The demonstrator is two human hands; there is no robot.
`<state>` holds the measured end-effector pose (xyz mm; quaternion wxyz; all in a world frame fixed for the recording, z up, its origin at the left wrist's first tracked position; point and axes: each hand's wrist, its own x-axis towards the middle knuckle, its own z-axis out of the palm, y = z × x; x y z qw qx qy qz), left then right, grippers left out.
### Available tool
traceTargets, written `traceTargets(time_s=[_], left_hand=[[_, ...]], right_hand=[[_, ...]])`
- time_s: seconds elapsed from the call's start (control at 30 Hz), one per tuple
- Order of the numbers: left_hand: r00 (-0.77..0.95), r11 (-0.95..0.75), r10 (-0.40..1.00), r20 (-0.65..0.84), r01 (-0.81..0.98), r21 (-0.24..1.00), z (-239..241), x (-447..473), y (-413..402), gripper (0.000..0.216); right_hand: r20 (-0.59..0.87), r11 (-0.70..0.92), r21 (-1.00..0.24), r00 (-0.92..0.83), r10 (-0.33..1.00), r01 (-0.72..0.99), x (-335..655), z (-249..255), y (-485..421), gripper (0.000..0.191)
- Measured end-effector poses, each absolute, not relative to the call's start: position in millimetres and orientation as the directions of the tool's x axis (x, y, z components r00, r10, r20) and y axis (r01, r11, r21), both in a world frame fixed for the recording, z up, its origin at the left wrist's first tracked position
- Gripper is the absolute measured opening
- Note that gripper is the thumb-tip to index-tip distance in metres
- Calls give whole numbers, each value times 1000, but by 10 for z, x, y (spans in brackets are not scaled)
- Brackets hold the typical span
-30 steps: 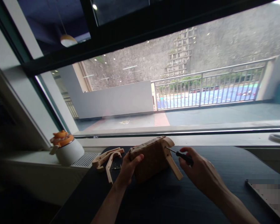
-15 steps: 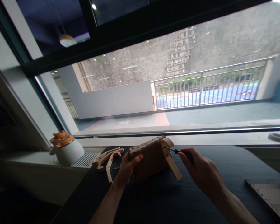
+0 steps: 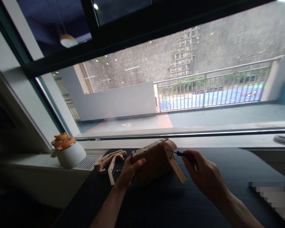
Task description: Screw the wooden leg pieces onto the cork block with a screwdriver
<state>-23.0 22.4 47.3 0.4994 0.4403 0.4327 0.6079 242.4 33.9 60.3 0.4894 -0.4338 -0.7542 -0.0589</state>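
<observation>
My left hand is closed round the left end of a brown box-like block, its thumb lying on the near face. The block is tilted above the dark table. At its right end sits a curved pale wooden leg with small holes. In my right hand is a screwdriver with a dark handle, its fingers wrapped round the handle. The thin shaft points left, and its tip meets the wooden leg near an upper hole. Whether a screw is under the tip is too small to tell.
More curved wooden pieces lie on the dark table at the left, beside small metal bits. A white pot with an orange lid stands on the sill. A roll of tape lies at right, above a blurred flat object.
My right hand's grip on the screwdriver has shifted slightly, with the fingers opened a little round the handle. The block and my left hand have hardly moved.
</observation>
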Motion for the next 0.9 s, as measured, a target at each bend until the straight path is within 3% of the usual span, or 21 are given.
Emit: traceTargets(time_s=[0.17,0.27,0.33,0.5,0.7,0.9], left_hand=[[-120,-140,985,121,-165,976,494,-236,230,42],[-116,-181,979,170,-93,979,609,-266,212,58],[-97,-183,979,182,5,983,745,-324,195,64],[86,-120,992,96,330,936,1131,-538,232,56],[227,-244,967,114,709,662,1367,-357,375,55],[98,-186,962,254,917,352,1292,89,463,48]], right_hand=[[731,545,-462,-48,681,700,2433,601,357,23],[734,550,-443,-66,676,708,2442,599,355,23],[746,574,-426,-88,661,699,2444,595,349,22],[749,616,-426,-122,651,663,2438,581,342,21],[748,670,-404,-196,634,623,2393,547,331,17],[773,684,-358,-209,599,635,2340,518,324,16]])
